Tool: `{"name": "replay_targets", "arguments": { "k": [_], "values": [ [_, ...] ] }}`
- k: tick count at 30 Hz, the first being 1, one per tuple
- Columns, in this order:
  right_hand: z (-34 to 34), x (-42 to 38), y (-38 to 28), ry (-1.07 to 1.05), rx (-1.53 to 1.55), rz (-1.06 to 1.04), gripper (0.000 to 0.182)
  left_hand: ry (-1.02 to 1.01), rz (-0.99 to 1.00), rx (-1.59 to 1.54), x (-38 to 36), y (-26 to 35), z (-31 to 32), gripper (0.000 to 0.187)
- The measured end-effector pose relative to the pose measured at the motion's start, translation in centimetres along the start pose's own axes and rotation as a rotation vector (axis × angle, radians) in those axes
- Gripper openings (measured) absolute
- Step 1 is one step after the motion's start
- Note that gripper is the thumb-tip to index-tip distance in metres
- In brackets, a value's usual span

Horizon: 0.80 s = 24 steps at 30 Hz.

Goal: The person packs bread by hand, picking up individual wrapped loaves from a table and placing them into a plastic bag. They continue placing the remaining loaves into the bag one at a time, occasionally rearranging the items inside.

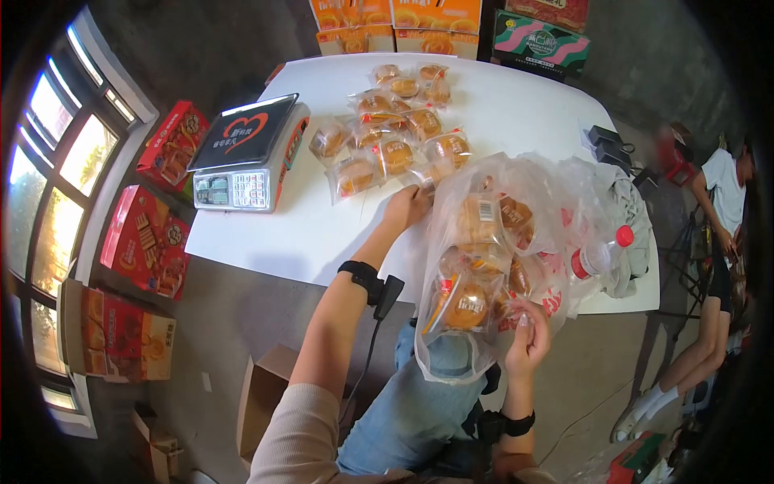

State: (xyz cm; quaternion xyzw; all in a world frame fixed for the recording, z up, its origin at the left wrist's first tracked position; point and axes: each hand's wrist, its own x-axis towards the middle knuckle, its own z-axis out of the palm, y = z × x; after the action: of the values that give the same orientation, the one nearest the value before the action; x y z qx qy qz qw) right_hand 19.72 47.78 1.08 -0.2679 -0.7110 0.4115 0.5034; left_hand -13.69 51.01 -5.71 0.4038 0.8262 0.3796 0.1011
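Note:
My left hand (409, 206) is at the upper left edge of a clear plastic bag (435, 355), its fingers closed on the wrapper of a packaged bun (431, 173); the bag partly hides the fingertips. Several wrapped buns (465, 306) are inside the bag, which hangs over the table's front edge above my lap. My right hand (528, 337) is at the bag's lower right side, fingers curled and pinching its thin plastic. Beyond my left hand, more individually wrapped buns (395, 156) lie in a loose group on the white table (322, 250).
A digital scale (234, 189) stands at the table's left. To the right are a red-capped bottle (597, 258), crumpled plastic bags (633, 218) and small black boxes (610, 147). Red cartons (145, 242) line the left wall; orange cartons (395, 20) stand behind. Another person (717, 210) is at far right.

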Motion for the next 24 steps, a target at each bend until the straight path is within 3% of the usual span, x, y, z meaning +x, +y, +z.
{"name": "replay_targets", "arguments": {
  "k": [2, 4, 8, 11, 13, 14, 16, 18, 20, 22, 23, 24],
  "values": [
    [-0.4, -0.3, 0.1, 0.015, 0.006, 0.015, 0.021, 0.011, -0.097, 0.014, 1.3, -0.4, 0.0, 0.049],
    [-0.5, -0.5, 0.0, 0.032, 0.012, 0.031, 0.020, 0.065, -0.372, -0.278, 2.2, 0.0, -0.8, 0.061],
    [-0.4, -0.6, -0.2, 0.102, 0.075, 0.091, 0.019, -0.045, -0.430, -0.226, 3.5, 1.3, -0.4, 0.071],
    [-0.5, -0.7, -0.3, 0.123, 0.065, 0.081, 0.019, -0.056, -0.341, -0.287, 3.9, -0.8, 1.6, 0.071],
    [-0.7, -0.8, -0.3, 0.134, 0.072, 0.079, 0.019, 0.226, -0.216, -0.465, 3.6, -1.8, 2.6, 0.057],
    [-1.0, -0.9, -0.2, 0.135, 0.102, 0.080, 0.019, 0.227, -0.217, -0.462, 3.1, -2.5, 2.9, 0.057],
    [-1.4, -1.1, -0.1, 0.136, 0.140, 0.084, 0.019, 0.465, -0.109, -0.282, -1.2, 1.9, -1.7, 0.048],
    [-1.6, -1.0, -0.1, 0.174, 0.151, 0.073, 0.023, 0.538, -0.048, -0.365, -4.3, 3.8, -4.8, 0.047],
    [-1.9, -1.2, -0.6, 0.157, 0.180, 0.087, 0.025, 0.613, 0.023, -0.449, -7.0, 4.5, -7.3, 0.047],
    [-2.1, -1.2, -1.6, 0.142, 0.210, 0.097, 0.027, 0.659, 0.255, -0.516, -9.9, 4.9, -9.2, 0.059],
    [-2.4, -0.9, -2.8, 0.063, 0.291, 0.178, 0.030, 0.662, 0.261, -0.513, -11.5, 5.5, -9.9, 0.059],
    [-2.5, -0.6, -3.8, -0.018, 0.371, 0.261, 0.032, 0.613, 0.342, -0.577, -13.5, 6.5, -10.8, 0.071]
  ]
}}
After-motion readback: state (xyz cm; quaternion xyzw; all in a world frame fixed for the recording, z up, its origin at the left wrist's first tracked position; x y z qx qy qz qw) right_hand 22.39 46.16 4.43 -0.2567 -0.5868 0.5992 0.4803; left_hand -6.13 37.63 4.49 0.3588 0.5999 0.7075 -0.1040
